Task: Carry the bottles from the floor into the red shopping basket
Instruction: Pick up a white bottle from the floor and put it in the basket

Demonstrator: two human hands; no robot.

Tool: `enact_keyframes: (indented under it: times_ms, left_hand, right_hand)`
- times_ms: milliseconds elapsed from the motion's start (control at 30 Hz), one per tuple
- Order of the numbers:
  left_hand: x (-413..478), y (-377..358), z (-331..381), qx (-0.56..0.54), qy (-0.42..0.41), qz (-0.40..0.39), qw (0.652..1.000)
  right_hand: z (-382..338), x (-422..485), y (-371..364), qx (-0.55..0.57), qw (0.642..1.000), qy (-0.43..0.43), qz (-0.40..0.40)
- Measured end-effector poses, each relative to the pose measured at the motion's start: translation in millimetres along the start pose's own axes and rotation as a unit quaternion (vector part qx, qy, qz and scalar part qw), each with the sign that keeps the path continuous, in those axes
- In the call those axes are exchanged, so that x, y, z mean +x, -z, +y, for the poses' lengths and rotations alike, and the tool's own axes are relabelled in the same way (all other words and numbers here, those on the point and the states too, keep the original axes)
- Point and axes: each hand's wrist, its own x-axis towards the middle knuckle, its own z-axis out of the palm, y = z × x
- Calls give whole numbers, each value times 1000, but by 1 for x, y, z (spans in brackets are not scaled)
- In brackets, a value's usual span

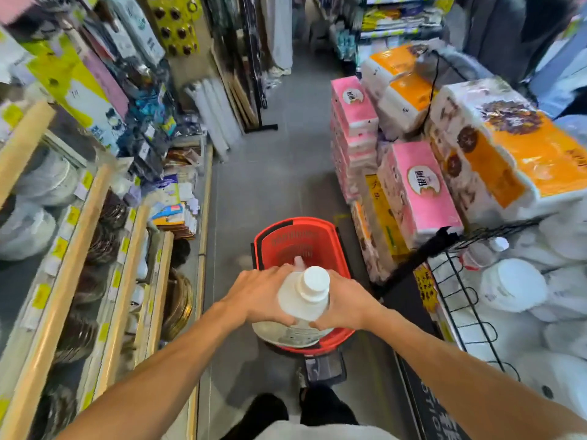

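A red shopping basket (305, 239) stands on the grey floor of a shop aisle, straight ahead of me. Above its near half I hold a large white bottle (301, 300) with a white screw cap, upright. My left hand (257, 296) grips its left side and my right hand (346, 303) grips its right side. A second pale bottle (298, 261) lies inside the basket, mostly hidden behind my hands. The bottle's base hangs low over the basket's near rim.
Shelves with plates and packets (104, 223) line the left side. Stacked pink and orange tissue packs (416, 192) and a black wire rack (460, 300) with white goods crowd the right. The grey aisle floor (279, 173) runs on beyond the basket.
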Motion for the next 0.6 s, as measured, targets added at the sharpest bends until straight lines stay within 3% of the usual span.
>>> enact_keyframes:
  times_ms: [267,600]
  left_hand:
    - [126,-12,-65,-3,-38,-72,997]
    - [272,-104,-133,-9,-118,-206,971]
  right_hand:
    - [27,99,18,-1,998,-57,-32]
    - [108,200,-67,48,971,-218,-87]
